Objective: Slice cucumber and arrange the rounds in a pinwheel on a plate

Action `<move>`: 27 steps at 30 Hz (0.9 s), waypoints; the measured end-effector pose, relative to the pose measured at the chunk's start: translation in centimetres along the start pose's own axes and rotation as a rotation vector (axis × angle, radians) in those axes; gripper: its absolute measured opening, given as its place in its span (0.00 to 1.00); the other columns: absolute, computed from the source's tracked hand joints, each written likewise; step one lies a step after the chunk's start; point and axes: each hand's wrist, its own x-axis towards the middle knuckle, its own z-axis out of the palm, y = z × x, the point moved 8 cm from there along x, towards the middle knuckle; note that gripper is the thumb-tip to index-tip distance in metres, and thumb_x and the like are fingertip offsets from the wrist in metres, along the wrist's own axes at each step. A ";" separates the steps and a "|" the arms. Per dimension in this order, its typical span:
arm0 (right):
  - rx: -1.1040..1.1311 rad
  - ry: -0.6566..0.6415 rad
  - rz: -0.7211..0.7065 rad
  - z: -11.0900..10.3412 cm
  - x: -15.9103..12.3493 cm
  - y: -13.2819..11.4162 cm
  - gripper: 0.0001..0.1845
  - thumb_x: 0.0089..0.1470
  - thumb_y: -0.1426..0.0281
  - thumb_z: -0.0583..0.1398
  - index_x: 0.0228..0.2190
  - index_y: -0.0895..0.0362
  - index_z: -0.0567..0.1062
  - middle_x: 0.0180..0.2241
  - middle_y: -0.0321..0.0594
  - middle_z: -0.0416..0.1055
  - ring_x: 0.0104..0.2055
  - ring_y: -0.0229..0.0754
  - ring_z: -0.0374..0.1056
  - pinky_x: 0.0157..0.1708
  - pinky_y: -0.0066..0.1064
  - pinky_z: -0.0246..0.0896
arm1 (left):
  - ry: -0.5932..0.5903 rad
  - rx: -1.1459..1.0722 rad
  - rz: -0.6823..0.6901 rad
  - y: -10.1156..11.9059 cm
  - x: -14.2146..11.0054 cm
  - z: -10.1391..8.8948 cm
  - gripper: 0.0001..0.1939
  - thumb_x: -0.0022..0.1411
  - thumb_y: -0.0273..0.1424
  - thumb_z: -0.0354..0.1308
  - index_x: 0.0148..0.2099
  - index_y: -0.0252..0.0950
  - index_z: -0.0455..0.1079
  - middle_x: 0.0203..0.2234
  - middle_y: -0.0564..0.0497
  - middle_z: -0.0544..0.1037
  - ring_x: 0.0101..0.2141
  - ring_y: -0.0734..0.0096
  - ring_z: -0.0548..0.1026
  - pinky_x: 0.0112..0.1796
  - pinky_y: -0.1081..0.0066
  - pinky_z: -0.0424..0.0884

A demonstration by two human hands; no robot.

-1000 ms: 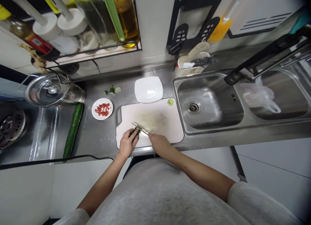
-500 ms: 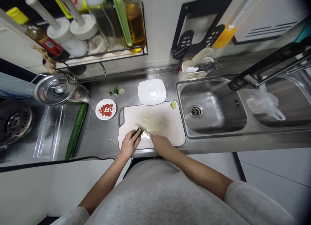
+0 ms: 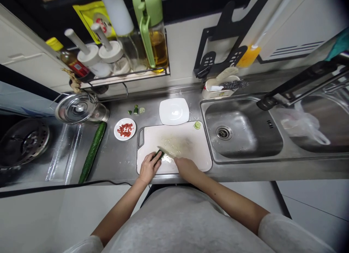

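Observation:
On the white cutting board (image 3: 147,136), my left hand (image 3: 149,167) grips a piece of dark green cucumber (image 3: 158,154), fingers closed over it and hiding part of it. My right hand (image 3: 187,169) is wrapped around the handle of a knife (image 3: 167,152), whose blade angles up and left to the cucumber's cut end. Whether the edge is in the flesh, I cannot tell. Wet marks and small bits lie on the board beside the blade. A few pale cucumber slices (image 3: 197,125) rest at the board's top right corner.
Behind the board stands a white square plate (image 3: 173,111). Left of it are a small plate (image 3: 124,129) of chopped red pieces, cucumber ends (image 3: 135,110) and a whole cucumber (image 3: 92,153). The sink (image 3: 237,133) is at right; a condiment rack (image 3: 131,76) overhangs the back.
The camera view has shifted, so the scene sits slightly lower and further right. Both hands keep their hold on the cucumber and knife; the blade has tilted slightly.

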 end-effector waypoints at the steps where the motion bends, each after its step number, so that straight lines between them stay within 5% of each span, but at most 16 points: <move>1: 0.002 0.017 -0.010 -0.1 0.1 -0.1 0.20 0.55 0.82 0.48 0.47 0.60 0.69 0.40 0.49 0.75 0.42 0.46 0.73 0.37 0.31 0.63 | 0.001 -0.001 0.004 0.0 0.0 0.0 0.22 0.65 0.34 0.51 0.61 0.44 0.63 0.47 0.45 0.71 0.46 0.65 0.70 0.49 0.63 0.70; 27: -0.097 0.251 0.059 0.1 -0.9 -0.2 0.17 0.58 0.81 0.47 0.44 0.58 0.69 0.38 0.47 0.73 0.40 0.42 0.72 0.36 0.28 0.61 | 0.149 0.038 -0.017 0.9 -0.2 -1.8 0.20 0.65 0.36 0.51 0.58 0.43 0.67 0.45 0.45 0.72 0.42 0.67 0.72 0.45 0.65 0.70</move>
